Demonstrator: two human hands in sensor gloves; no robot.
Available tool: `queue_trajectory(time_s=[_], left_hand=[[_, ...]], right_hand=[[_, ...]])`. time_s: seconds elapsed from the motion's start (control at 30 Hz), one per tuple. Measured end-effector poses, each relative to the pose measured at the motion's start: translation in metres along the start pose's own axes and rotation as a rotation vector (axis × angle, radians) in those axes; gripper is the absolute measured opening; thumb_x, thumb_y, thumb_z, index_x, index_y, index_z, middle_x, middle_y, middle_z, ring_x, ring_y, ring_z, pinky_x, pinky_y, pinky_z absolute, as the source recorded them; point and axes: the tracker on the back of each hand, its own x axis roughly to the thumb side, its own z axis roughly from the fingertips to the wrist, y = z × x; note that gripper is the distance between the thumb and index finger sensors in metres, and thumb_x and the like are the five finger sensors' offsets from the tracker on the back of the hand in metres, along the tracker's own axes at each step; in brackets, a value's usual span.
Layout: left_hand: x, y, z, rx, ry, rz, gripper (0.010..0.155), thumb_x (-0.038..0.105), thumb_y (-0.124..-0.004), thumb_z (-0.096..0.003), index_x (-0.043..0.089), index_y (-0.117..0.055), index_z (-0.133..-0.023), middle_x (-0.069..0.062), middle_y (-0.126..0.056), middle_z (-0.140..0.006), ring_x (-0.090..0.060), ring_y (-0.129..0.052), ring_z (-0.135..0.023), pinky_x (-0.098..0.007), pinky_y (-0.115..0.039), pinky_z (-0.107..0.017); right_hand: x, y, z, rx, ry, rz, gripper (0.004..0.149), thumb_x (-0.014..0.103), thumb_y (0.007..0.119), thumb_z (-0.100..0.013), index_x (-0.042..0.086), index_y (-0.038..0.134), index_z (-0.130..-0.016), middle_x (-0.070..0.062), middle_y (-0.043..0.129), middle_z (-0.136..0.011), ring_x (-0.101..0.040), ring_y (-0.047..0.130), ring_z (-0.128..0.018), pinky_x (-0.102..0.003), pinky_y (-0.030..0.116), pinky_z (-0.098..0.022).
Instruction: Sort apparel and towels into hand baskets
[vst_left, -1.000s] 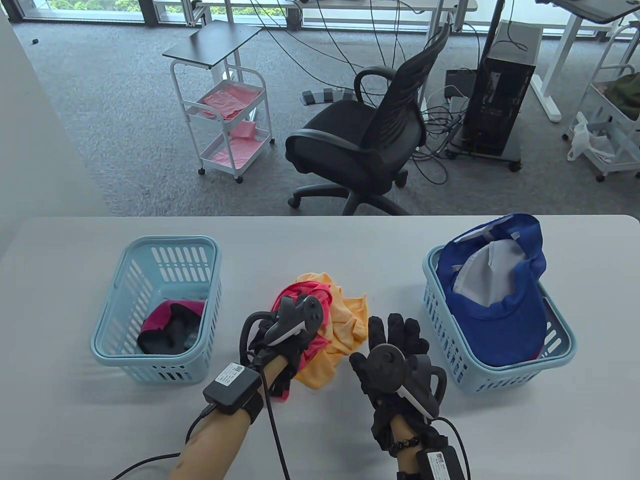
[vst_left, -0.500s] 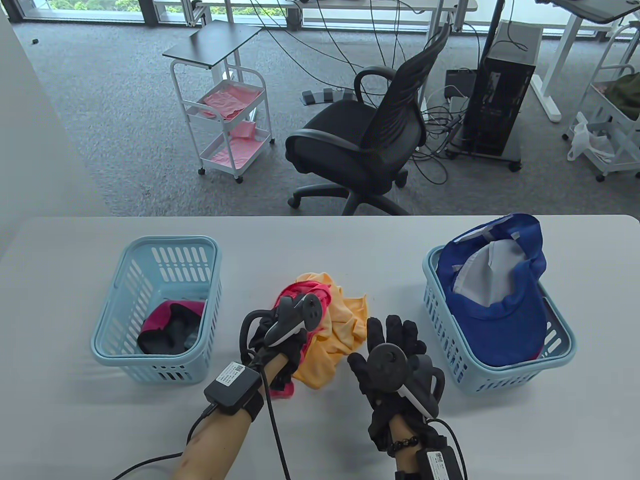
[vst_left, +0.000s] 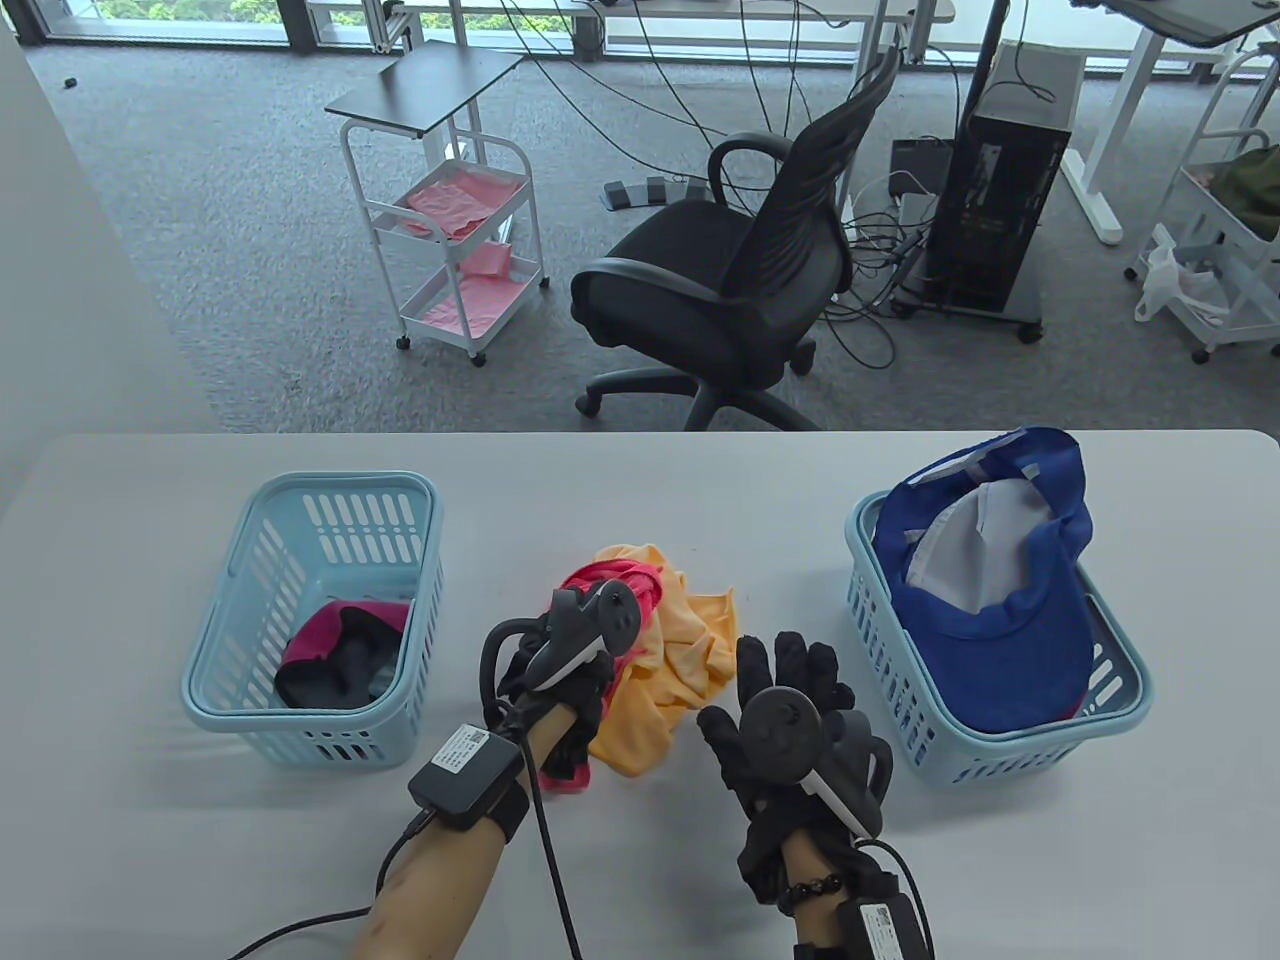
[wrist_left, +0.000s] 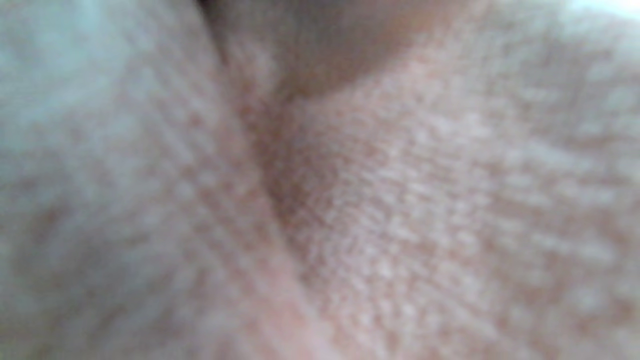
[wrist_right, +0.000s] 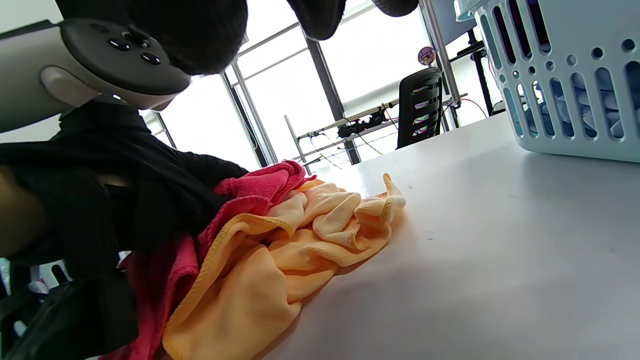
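Observation:
A crumpled pile lies mid-table: an orange towel and a red cloth tangled together. My left hand is on the pile's left side and grips the red cloth; its fingers are hidden under the tracker. The right wrist view shows that gloved hand dug into the red cloth beside the orange towel. The left wrist view is filled by blurred pinkish fabric. My right hand is open with fingers spread, just right of the pile, holding nothing.
A light blue basket at the left holds a pink and black garment. A second light blue basket at the right holds a blue cap; its wall shows in the right wrist view. An office chair stands beyond the table.
My left hand has shifted slightly left and away, tugging the red cloth with it; the pile's near edge has drawn in a little. My right hand has barely moved.

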Motion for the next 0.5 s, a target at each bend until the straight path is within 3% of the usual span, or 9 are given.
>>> queue_trajectory(time_s=[0.5], left_hand=[[-0.013,0.044,0.016,0.055,-0.003,0.121,0.058,0.037,-0.071,-0.0589,0.026,-0.05,-0.112,-0.014,-0.066,-0.113,-0.042,-0.095,-0.088,-0.053,-0.085,-0.064]], right_hand=[[-0.003,-0.003,0.001,-0.016,0.002,-0.003,0.076,0.045,0.073,-0.054,0.006,0.041,-0.111,-0.033,0.026,-0.112,-0.062,0.023,-0.098,-0.077,0.032,-0.068]])
